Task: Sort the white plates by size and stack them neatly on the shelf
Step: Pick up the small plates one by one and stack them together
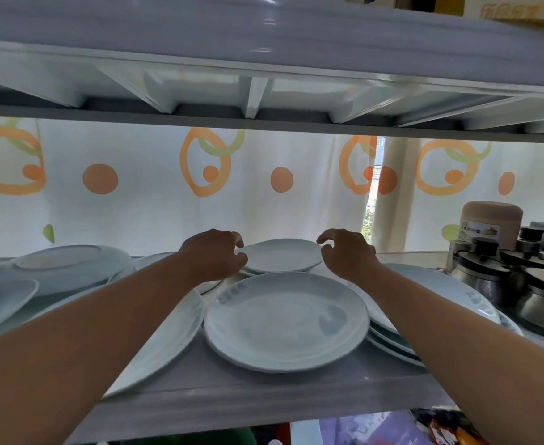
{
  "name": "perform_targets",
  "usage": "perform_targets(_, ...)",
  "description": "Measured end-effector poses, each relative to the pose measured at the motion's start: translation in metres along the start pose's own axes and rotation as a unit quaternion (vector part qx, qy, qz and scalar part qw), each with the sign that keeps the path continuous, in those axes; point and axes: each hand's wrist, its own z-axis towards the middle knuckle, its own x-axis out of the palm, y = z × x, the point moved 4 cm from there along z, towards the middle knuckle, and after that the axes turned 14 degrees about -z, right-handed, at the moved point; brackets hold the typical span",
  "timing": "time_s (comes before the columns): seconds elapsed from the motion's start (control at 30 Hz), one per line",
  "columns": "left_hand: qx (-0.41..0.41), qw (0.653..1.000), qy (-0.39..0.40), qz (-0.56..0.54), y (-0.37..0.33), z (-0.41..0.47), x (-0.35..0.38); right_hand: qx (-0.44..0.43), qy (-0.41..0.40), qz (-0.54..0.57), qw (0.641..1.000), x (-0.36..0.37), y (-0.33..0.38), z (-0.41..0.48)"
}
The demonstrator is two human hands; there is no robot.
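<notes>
Reaching over the large plate [286,319] at the front of the shelf [232,399], both arms stretch to the small plate [283,255]. It sits just behind the large plate, on top of a few other plates.

In the head view, the only one, the left grip [214,253] is at the left rim of the small plate and the right grip [344,252] is at its right rim. On both, the fingers are curled with the rim between finger and thumb. Whether they really pinch it or only hover at it, I cannot tell.

I judge that the step is to take this small plate out for sorting. To do it well, both grips should close evenly on opposite rims. The plate should then rise a little before it comes forward, so it passes over the large plate without knocking it.

The forearms need care. Left of the large plate a tilted plate [168,332] lies close under the left arm, and it could slide. Right of the large plate, a stack [389,319] lies partly under the right arm. Beyond that stack stand metal pots [527,290].
</notes>
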Motion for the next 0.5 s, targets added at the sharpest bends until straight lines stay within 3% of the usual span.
perform_targets(0.1,0.0,1.0,0.013,0.003,0.005,0.011,0.005,-0.005,0.045,-0.029,0.999,0.017,0.003,0.015)
perform_targets(0.3,0.007,1.0,0.028,0.005,0.012,0.023,0.017,-0.01,0.148,0.033,0.988,0.043,0.006,0.032)
perform_targets(0.5,0.009,0.999,0.031,-0.002,0.017,0.027,0.025,0.032,0.137,0.073,0.987,0.047,0.005,0.034)
